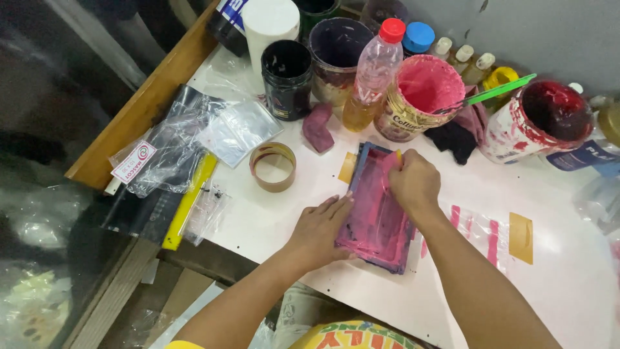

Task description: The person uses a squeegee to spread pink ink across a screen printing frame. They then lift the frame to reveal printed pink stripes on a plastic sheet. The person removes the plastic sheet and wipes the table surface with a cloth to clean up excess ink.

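**A:** Printing frame (376, 213), one: small, rectangular, dark-edged, mesh smeared all over with pink ink. Location?

**B:** Flat on the white table (271, 220), in front of the row of pots. Left hand (318, 231) lies spread and flat against its near-left edge, pinning it. Right hand (413, 184) is clenched at the far end, gripping what looks like a small scraper (391, 161), mostly hidden.

**A:** Handling?

**B:** Judged light and stiff at the rim, with a thin mesh that would give under a fingertip. Wet ink makes the middle slippery and messy. Best taken by the outer edges, kept level.

**A:** Counts, the rest?

**B:** Open ink pots, four: black (287, 77), dark purple (336, 55), pink (420, 94), red (536, 119). Green stick (497, 92), one, resting in the pink pot. Plastic bottle with red cap (374, 71), one. Tape roll (273, 167), one. Purple rag (318, 126), one. Clear plastic bags (194, 139), several, count uncertain. Small capped bottles at the back, at least three.
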